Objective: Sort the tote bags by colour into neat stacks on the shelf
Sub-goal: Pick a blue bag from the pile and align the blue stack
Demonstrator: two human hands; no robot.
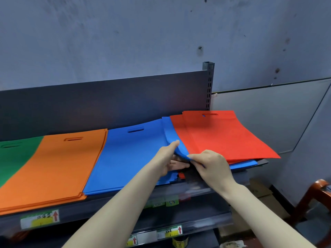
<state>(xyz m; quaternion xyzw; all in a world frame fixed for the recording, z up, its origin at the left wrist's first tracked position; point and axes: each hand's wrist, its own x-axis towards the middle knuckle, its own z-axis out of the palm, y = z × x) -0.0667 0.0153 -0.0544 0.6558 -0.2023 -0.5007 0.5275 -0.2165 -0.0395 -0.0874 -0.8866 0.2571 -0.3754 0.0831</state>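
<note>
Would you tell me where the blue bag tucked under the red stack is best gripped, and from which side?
Grip the blue bag by its lifted front-left edge, coming from the front of the shelf. The red stack covers its right part, so only that edge is free. Both the left hand and right hand pinch there.

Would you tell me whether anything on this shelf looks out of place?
Yes: blue fabric tote bags lie under the red fabric tote bags at the right end of the dark metal shelf, mixing colours; the red stack sits askew.
</note>
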